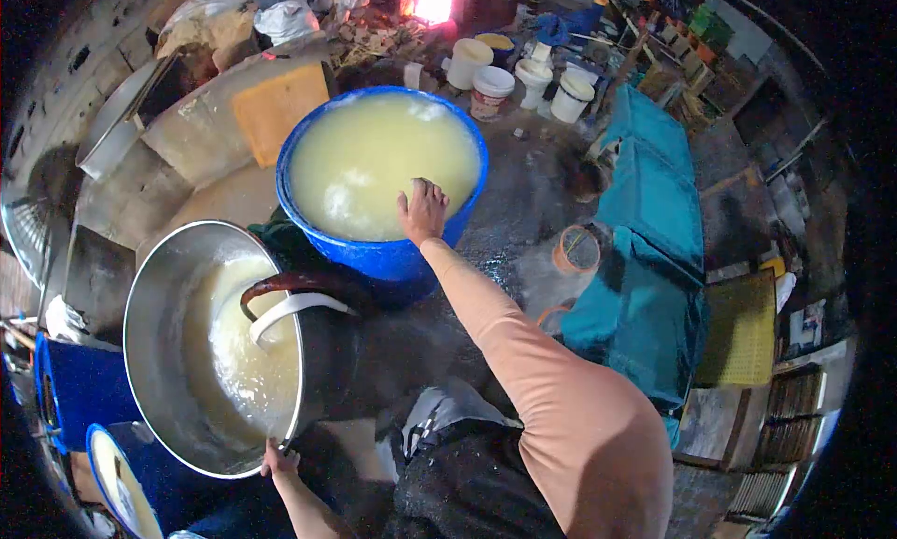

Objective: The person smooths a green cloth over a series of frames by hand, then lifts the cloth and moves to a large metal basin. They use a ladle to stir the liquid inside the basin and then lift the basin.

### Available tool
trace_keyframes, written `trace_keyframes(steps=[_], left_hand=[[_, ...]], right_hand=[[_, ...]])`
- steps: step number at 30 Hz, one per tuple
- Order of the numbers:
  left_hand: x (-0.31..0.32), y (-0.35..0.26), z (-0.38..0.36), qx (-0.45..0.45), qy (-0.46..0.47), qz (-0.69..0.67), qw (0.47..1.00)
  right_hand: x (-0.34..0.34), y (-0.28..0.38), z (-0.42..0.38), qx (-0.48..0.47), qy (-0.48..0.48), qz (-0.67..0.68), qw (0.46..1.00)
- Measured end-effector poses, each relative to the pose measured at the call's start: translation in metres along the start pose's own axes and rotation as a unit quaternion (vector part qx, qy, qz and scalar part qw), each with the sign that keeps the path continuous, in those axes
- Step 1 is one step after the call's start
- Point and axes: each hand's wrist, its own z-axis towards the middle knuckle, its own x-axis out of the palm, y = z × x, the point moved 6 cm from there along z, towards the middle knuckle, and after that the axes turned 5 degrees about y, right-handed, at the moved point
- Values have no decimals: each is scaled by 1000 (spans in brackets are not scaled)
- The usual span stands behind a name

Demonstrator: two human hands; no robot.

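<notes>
A large blue tub [374, 256] full of pale yellow liquid stands on the wet floor ahead of me. My right hand [422, 209] grips its near rim, fingers curled over the edge. A big steel pot [154, 296] at lower left is tipped on its side, with pale liquid pooled inside. My left hand [278, 460] holds the pot's lower rim. A white band and a dark hose [294, 296] lie across the pot's mouth.
White buckets [492, 89] stand beyond the tub near a glowing fire [433, 4]. Teal cloth [645, 249] covers things at right, with a small orange sieve [577, 249] beside it. A yellow board [278, 105] leans at back left. Blue containers [84, 390] sit at lower left.
</notes>
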Motion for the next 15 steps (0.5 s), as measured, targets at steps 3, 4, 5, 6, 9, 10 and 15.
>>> trace_keyframes(steps=[3, 4, 5, 6, 9, 10, 15], left_hand=[[5, -3, -11, 3, 86, 9, 996], [7, -4, -14, 4, 87, 9, 996], [8, -6, -17, 6, 79, 11, 997], [7, -6, -18, 7, 71, 13, 997], [8, -6, -23, 5, 85, 9, 996], [9, -5, -24, 7, 88, 20, 996], [11, -21, -25, 65, 107, 120, 985]], right_hand=[[0, 1, -1, -6, -2, 3, 1000], [-1, 1, 0, -6, -3, 3, 1000], [-1, 1, 1, -2, 0, 10, 1000], [-2, 1, 0, 2, 3, 16, 1000], [-5, 3, -1, 10, 1, 23, 1000], [-4, 2, 0, 21, -3, 21, 1000], [-6, -5, -2, 27, -14, 49, 998]])
